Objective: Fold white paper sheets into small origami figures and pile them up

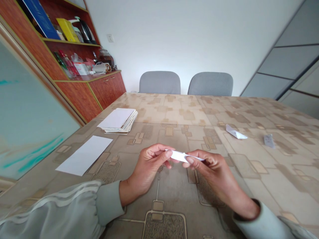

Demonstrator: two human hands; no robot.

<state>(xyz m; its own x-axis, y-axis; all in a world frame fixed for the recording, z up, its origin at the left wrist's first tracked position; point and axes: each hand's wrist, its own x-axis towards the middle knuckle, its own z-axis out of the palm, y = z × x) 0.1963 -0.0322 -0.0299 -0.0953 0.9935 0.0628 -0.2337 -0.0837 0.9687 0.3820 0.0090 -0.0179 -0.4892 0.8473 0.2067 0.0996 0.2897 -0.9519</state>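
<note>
Between my two hands, above the middle of the table, is a small folded piece of white paper (pixel 179 156). My left hand (pixel 149 166) pinches its left end between thumb and fingers. At the right end, my right hand (pixel 210 166) grips it with the thumb on the near side. The fingers partly cover the paper, so its full folded shape is hidden. To the left of my left hand, a flat white sheet of paper (pixel 84 156) lies on the table.
A stack of paper (pixel 118 120) sits at the table's back left. On the right lie a folded white paper (pixel 235 132) and a small greyish object (pixel 269 141). Two grey chairs (pixel 159 82) stand beyond the patterned table (pixel 171 229). A wooden cabinet (pixel 109 91) is at the left.
</note>
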